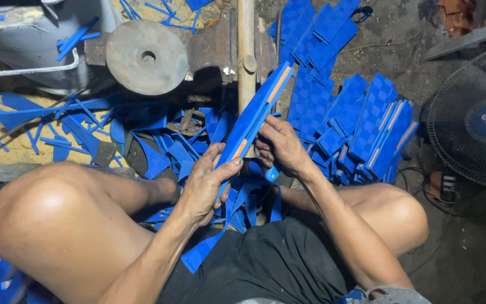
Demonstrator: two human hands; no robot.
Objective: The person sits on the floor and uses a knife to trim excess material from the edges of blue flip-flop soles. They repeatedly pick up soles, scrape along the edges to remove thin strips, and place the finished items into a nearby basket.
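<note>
My left hand grips the near part of a long blue foam slab with an orange layer along its edge, tilted up toward the far right. My right hand is closed on the slab's right side and also holds a small tool with a blue handle against it. A blue textured strip hangs from the slab down over my dark shorts. My bare knees frame the view.
A stack of blue checker-textured foam sheets lies to the right. Blue offcuts litter the floor on the left. A rusty round metal disc and a wooden post stand ahead, a grey bucket far left, a fan right.
</note>
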